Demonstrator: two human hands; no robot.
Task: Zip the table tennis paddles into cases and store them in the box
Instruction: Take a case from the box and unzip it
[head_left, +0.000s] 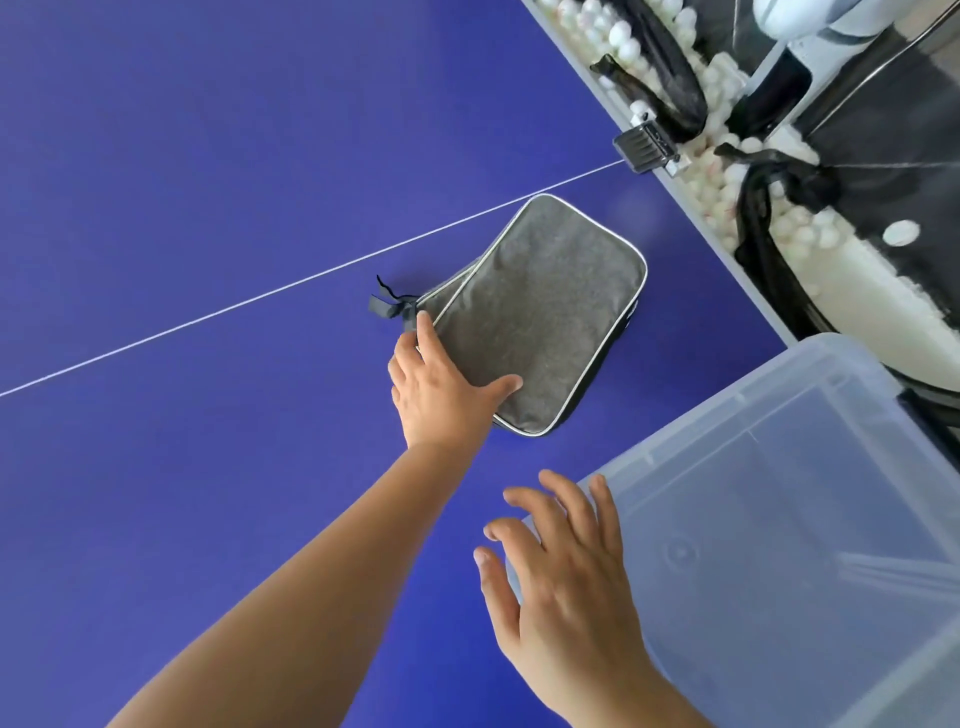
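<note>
- Currently, the grey case (540, 312) is pressed flat on the blue table (208, 182) by the left hand (436, 395); nothing is gripped.
- If lifted one-handed, the case may slip or sag, since no fingers are curled round it.
- The right hand (566, 587) is held spread, empty, beside the clear box (779, 519).

The supporting surface is a blue table tennis table (208, 156) with a thin white line (260, 299) across it. A grey zippered paddle case (540, 312) lies flat on it. A clear plastic storage box (779, 519) stands near the case.
</note>
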